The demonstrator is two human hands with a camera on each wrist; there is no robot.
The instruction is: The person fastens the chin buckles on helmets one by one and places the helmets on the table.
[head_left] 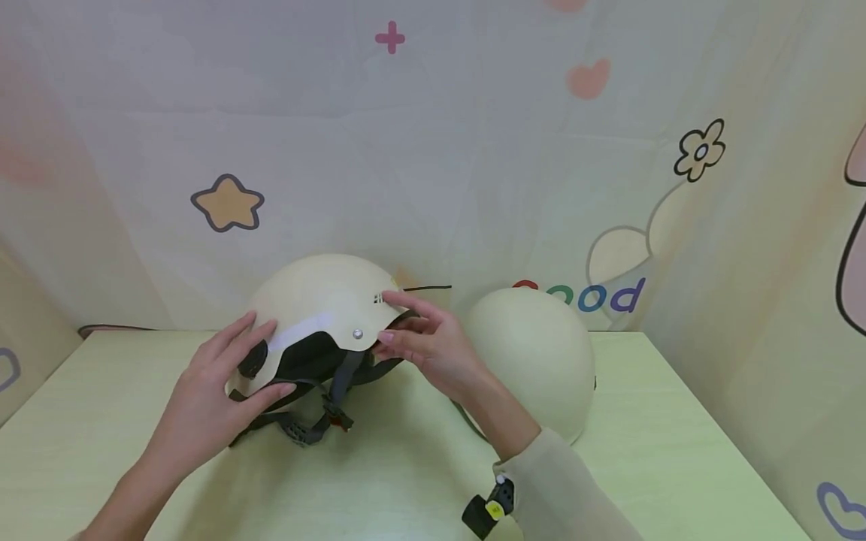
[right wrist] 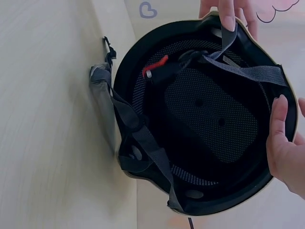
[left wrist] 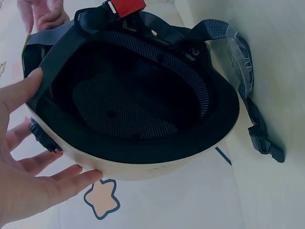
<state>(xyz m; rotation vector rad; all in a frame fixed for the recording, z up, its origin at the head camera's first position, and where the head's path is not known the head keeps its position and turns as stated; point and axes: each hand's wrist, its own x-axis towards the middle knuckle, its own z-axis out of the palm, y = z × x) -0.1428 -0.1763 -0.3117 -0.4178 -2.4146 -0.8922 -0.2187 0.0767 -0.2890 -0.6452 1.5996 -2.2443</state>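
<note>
A cream helmet [head_left: 325, 293] is raised just over the table, its dark opening turned downward. My left hand [head_left: 210, 391] grips its left end, fingers on the shell beside a black round knob [left wrist: 45, 136] and thumb at the lower rim. At the opposite end my right hand [head_left: 440, 346] holds the rim, with the thumb inside the edge [right wrist: 279, 119] in the right wrist view. Grey chin straps [head_left: 345, 372] hang below, with a red-and-black buckle [right wrist: 157, 69] among them. Black mesh padding [right wrist: 209, 109] lines the inside.
A second cream helmet [head_left: 534, 361] sits on the table to the right, behind my right forearm. The pale wooden table [head_left: 676, 451] meets a patterned cloth backdrop [head_left: 440, 165]. A thin black cord [head_left: 429, 287] shows behind the held helmet.
</note>
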